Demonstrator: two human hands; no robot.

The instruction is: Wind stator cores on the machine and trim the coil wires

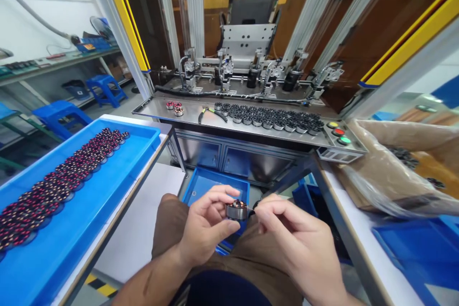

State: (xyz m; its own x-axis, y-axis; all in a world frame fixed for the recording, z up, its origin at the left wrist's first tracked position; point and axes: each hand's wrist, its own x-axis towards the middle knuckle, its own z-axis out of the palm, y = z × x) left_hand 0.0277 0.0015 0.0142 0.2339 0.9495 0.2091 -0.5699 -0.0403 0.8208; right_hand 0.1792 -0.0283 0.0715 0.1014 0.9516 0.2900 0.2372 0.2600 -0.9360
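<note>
Above my lap, my left hand grips a motor stator between thumb and fingers. It has a grey metal rim, and copper windings show on its top. My right hand is closed in a pinch just right of the stator. A thin wire runs from the stator to those fingertips. Ahead, on the machine's steel ledge, lie wire cutters with yellow-green and black handles. Left of the cutters sit a few wound stators, and to the right are rows of black stators.
A blue tray on the left bench holds rows of wound stators. Buttons sit at the ledge's right end. A plastic-lined carton stands right, near a blue bin. Below my hands is another blue tray. Yellow posts flank the machine.
</note>
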